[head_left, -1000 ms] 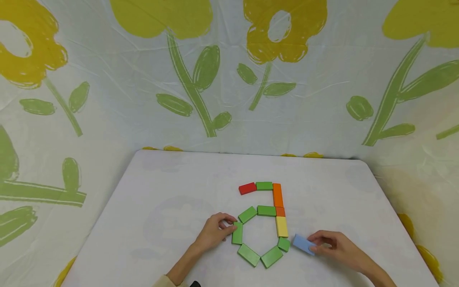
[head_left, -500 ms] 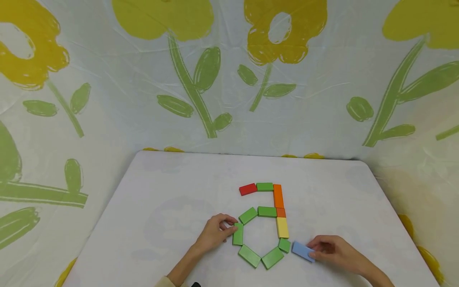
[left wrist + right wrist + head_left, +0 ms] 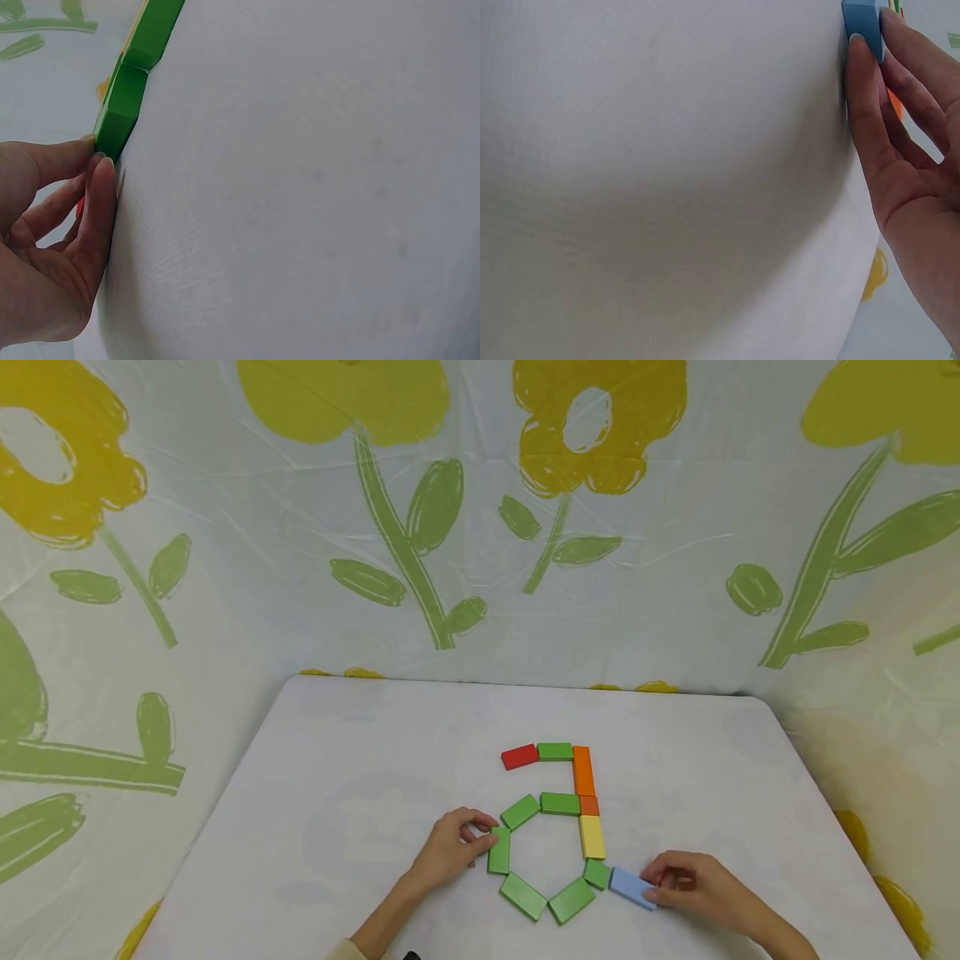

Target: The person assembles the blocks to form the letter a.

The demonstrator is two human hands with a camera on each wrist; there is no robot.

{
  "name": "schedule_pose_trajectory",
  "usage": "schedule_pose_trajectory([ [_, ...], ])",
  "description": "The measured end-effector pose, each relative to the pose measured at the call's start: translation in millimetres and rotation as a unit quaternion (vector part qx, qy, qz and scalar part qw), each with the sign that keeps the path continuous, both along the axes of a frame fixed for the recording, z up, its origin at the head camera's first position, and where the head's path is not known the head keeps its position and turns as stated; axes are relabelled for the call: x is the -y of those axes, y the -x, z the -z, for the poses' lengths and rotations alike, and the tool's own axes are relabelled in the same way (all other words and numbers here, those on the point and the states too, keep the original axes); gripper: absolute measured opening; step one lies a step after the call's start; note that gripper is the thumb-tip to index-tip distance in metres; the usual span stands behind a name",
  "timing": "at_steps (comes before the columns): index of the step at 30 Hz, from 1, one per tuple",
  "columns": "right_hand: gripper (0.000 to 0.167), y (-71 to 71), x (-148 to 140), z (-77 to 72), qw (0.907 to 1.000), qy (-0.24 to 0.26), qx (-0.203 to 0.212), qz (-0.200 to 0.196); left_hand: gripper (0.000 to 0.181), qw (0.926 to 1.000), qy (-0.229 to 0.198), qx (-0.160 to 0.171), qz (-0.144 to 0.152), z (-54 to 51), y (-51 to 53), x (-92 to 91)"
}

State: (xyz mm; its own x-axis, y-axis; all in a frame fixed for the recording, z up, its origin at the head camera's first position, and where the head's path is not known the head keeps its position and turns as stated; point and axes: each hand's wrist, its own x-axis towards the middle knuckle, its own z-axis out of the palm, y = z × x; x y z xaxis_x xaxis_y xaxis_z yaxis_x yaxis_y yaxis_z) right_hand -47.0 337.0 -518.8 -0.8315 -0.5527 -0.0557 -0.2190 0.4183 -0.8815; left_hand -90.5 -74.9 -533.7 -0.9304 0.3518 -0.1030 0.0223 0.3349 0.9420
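My right hand (image 3: 693, 885) pinches a light blue rectangular block (image 3: 632, 888) between thumb and fingers. The blue block lies tilted on the table, its left end close against a small green block (image 3: 597, 874); whether they touch is hard to tell. On the opposite side, my left hand (image 3: 452, 845) holds the upper end of a green block (image 3: 499, 850) with thumb and fingertips. In the left wrist view, those fingertips sit at the end of that green block (image 3: 120, 112). The right wrist view shows only one end of the blue block (image 3: 864, 26).
Several green blocks form a ring with a yellow block (image 3: 592, 837) and a small orange block (image 3: 588, 806). Above, a long orange block (image 3: 583, 771), a green block (image 3: 555, 752) and a red block (image 3: 520, 757) make a hook. A flower-printed cloth (image 3: 630, 610) stands behind the white table (image 3: 375, 735).
My right hand has moved the blue block slightly left and down, up close to the small green block. The left hand stays at its green block.
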Motion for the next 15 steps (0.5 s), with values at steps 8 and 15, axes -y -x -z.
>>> schedule_pose_trajectory([
  [8,0.01,-0.7,2.3,0.5,0.9999,-0.002,0.008,0.007,0.021,1.0,-0.001,-0.008,0.002,-0.2,0.8,-0.2],
  [15,0.01,0.0,4.0,2.8,0.9998,-0.003,0.019,0.003,0.02,1.0,0.005,-0.006,-0.001,1.3,0.8,0.0],
])
